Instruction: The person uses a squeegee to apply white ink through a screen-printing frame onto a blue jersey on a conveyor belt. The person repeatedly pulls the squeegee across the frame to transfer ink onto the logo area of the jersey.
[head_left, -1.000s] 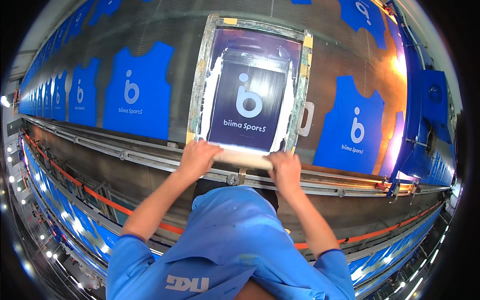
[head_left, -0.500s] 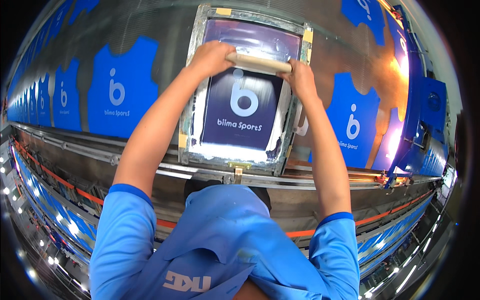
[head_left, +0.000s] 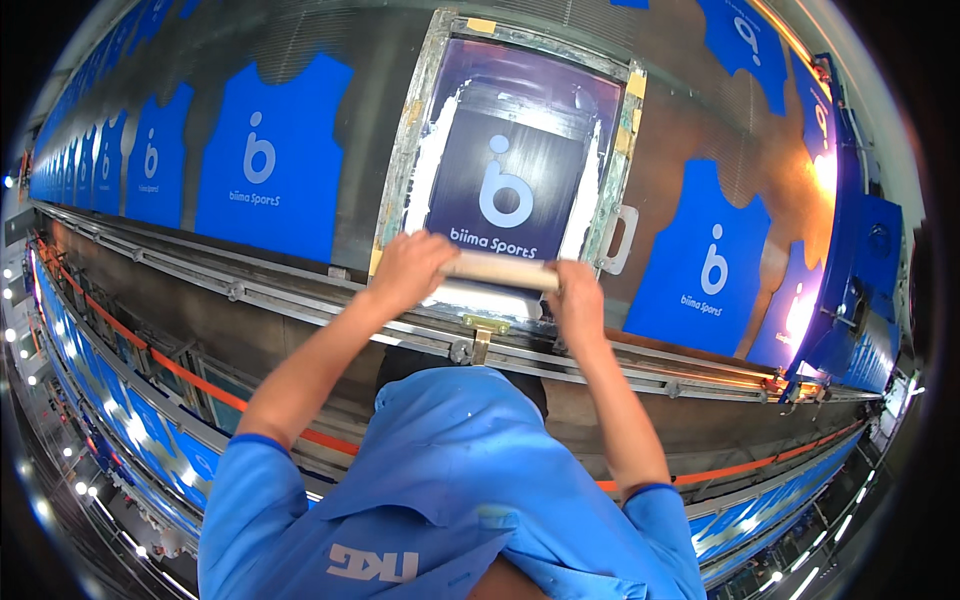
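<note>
Long printing tables fill the view, bent into curves by the lens, with the dark rim of the picture cutting off both ends of the row. Nearest the camera, the person's blue shirt (head_left: 450, 500) takes up the lower middle and hides part of the metal rail (head_left: 300, 300) and the orange strip (head_left: 190, 375) that run below the table edge. Both bare forearms reach up from it.

At the near end of the screen frame (head_left: 405, 150), the left hand (head_left: 410, 272) is closed over one end of a pale wooden squeegee (head_left: 500, 270), and the right hand (head_left: 578, 295) is closed over the other end. The squeegee lies crosswise on the mesh, just above the frame's near bar; its blade is hidden under the handle and the fingers. A small brass-coloured bracket (head_left: 485, 328) sits on the rail right below it.

Inside the frame, the dark mesh (head_left: 510, 160) shows a pale emblem and lettering, with white ink (head_left: 440, 150) smeared along both sides and under the squeegee. What lies beneath the screen cannot be seen. A loop handle (head_left: 620, 240) juts from the frame's right side.

Farther off, blue jersey pieces (head_left: 270, 160) bearing the same white emblem lie flat on the table to the left and right (head_left: 705, 265), shrinking into a blur toward the far left. An orange glare (head_left: 815, 160) washes out the table at the right.
</note>
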